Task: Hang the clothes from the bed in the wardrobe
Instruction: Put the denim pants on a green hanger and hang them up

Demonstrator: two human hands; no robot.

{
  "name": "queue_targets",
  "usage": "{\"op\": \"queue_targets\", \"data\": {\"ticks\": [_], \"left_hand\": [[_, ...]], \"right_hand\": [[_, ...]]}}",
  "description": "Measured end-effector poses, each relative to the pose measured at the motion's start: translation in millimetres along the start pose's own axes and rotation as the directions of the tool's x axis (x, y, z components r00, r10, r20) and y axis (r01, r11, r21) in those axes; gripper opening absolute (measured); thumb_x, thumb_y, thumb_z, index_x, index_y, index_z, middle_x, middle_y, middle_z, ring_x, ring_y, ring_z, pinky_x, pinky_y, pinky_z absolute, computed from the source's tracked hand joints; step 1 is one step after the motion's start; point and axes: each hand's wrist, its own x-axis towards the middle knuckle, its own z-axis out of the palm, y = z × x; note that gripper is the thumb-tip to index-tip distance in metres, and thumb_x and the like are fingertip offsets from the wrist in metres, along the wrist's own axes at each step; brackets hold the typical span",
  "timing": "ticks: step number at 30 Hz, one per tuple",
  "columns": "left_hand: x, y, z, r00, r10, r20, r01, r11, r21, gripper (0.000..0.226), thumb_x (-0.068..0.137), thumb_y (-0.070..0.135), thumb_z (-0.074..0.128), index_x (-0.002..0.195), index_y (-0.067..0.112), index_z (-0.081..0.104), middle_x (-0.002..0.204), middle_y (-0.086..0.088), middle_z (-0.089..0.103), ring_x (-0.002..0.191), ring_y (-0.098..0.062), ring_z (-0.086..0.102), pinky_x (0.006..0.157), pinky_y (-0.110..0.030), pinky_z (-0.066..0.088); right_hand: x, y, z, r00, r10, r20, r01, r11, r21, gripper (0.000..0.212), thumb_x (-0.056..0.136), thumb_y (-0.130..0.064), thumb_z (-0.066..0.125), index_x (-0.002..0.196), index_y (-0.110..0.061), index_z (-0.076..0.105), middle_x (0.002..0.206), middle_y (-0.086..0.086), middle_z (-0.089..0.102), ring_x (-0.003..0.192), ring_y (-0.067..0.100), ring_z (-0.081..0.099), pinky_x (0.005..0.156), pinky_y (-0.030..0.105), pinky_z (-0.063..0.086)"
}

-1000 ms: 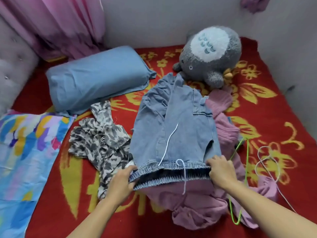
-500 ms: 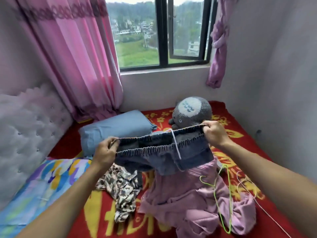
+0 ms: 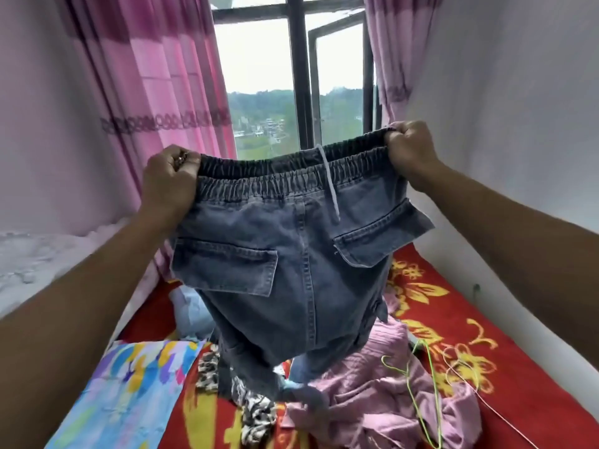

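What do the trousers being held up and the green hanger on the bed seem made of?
The trousers look like washed blue-grey denim: matte weave, topstitched seams, patch pockets, gathered elastic waistband. The green hanger looks like thin wire, possibly plastic-coated, given its slim bent outline and bright colour.

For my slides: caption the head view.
Left hand and right hand hold denim trousers by the waistband above the bed.

1 wide-angle head-worn camera looks forward across the bed [image 3: 453, 322] toward the window [image 3: 259, 59], from close above its near end.
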Motion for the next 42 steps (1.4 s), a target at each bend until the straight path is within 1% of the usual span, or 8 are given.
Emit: {"op": "queue_targets", "data": {"ticks": [4, 9, 16, 25, 28, 36, 38, 42], "left_hand": [[14, 28, -30, 0.992, 0.061, 0.111, -0.067, 0.996, 0.054, 0.029, 0.073, 0.034, 0.06, 0.096, 0.017, 0.067, 0.087, -0.006, 0.065, 0.08, -0.021, 0.059, 0.077, -0.032, 0.049], [-1, 16, -20, 0.964, -0.057, 0.259, 0.078, 0.994, -0.072, 0.024, 0.067, 0.02, 0.043, 0.083, 0.022, 0.061, 0.078, -0.003, 0.06, 0.071, -0.015, 0.054, 0.068, -0.03, 0.046], [-43, -87, 44, 0.797, -0.292, 0.528, 0.281, 0.954, 0.103, 0.025, 0.08, -0.012, 0.041, 0.091, 0.0, 0.061, 0.074, -0.012, 0.055, 0.064, -0.02, 0.049, 0.052, -0.023, 0.042], [-47, -205, 165, 0.643, -0.416, 0.643, 0.195, 0.901, 0.388, 0.026, 0.057, 0.002, 0.044, 0.058, 0.015, 0.066, 0.054, -0.005, 0.056, 0.051, -0.017, 0.044, 0.045, -0.02, 0.03], [-72, -257, 217, 0.578, -0.524, 0.625, 0.161, 0.824, 0.543, 0.032, 0.068, -0.01, 0.051, 0.063, 0.014, 0.071, 0.064, -0.008, 0.064, 0.067, -0.022, 0.056, 0.054, -0.023, 0.035], [-228, -365, 311, 0.338, -0.746, 0.573, 0.099, 0.634, 0.767, 0.025, 0.072, -0.005, 0.046, 0.07, 0.013, 0.063, 0.081, -0.014, 0.067, 0.085, -0.034, 0.062, 0.067, -0.034, 0.044], [-266, -375, 322, 0.203, -0.777, 0.596, 0.108, 0.622, 0.775, 0.022, 0.074, -0.004, 0.047, 0.07, 0.015, 0.057, 0.08, -0.013, 0.065, 0.087, -0.034, 0.062, 0.064, -0.033, 0.039], [-311, -393, 331, -0.095, -0.779, 0.62, 0.199, 0.596, 0.778, 0.006, 0.067, 0.021, 0.05, 0.066, 0.017, 0.046, 0.065, -0.001, 0.051, 0.066, -0.02, 0.052, 0.058, -0.03, 0.032]], "right_hand": [[11, -37, -21, 0.997, -0.065, -0.043, 0.066, 0.998, 0.022, 0.028, 0.075, -0.01, 0.045, 0.08, -0.02, 0.071, 0.069, -0.005, 0.06, 0.072, 0.014, 0.056, 0.068, 0.024, 0.046], [0, -18, -18, 0.999, -0.04, -0.009, 0.04, 0.999, -0.031, 0.032, 0.075, -0.005, 0.043, 0.081, -0.016, 0.073, 0.079, 0.002, 0.067, 0.082, 0.017, 0.061, 0.081, 0.026, 0.05], [-23, 96, 21, 0.962, 0.18, 0.205, -0.148, 0.976, -0.159, 0.036, 0.072, 0.006, 0.044, 0.072, -0.015, 0.073, 0.072, 0.002, 0.067, 0.075, 0.017, 0.059, 0.065, 0.019, 0.043], [-6, 262, 94, 0.851, 0.335, 0.405, -0.233, 0.931, -0.28, 0.035, 0.064, 0.001, 0.045, 0.06, -0.022, 0.071, 0.066, -0.007, 0.068, 0.069, 0.014, 0.062, 0.061, 0.023, 0.045], [-12, 326, 120, 0.792, 0.402, 0.458, -0.245, 0.898, -0.366, 0.032, 0.064, -0.005, 0.046, 0.06, -0.027, 0.069, 0.075, -0.008, 0.07, 0.075, 0.013, 0.063, 0.066, 0.026, 0.05], [-114, 503, 168, 0.483, 0.637, 0.6, -0.128, 0.73, -0.672, 0.022, 0.078, -0.015, 0.047, 0.085, -0.023, 0.067, 0.105, 0.005, 0.069, 0.102, 0.031, 0.062, 0.077, 0.034, 0.047], [-151, 532, 175, 0.35, 0.715, 0.605, -0.121, 0.675, -0.728, 0.028, 0.08, -0.017, 0.045, 0.096, -0.02, 0.067, 0.11, 0.009, 0.068, 0.106, 0.032, 0.061, 0.079, 0.034, 0.047], [-213, 578, 181, 0.019, 0.825, 0.564, -0.248, 0.551, -0.797, 0.026, 0.081, -0.014, 0.051, 0.055, -0.012, 0.045, 0.067, 0.006, 0.055, 0.072, 0.023, 0.055, 0.052, 0.028, 0.036]]}}
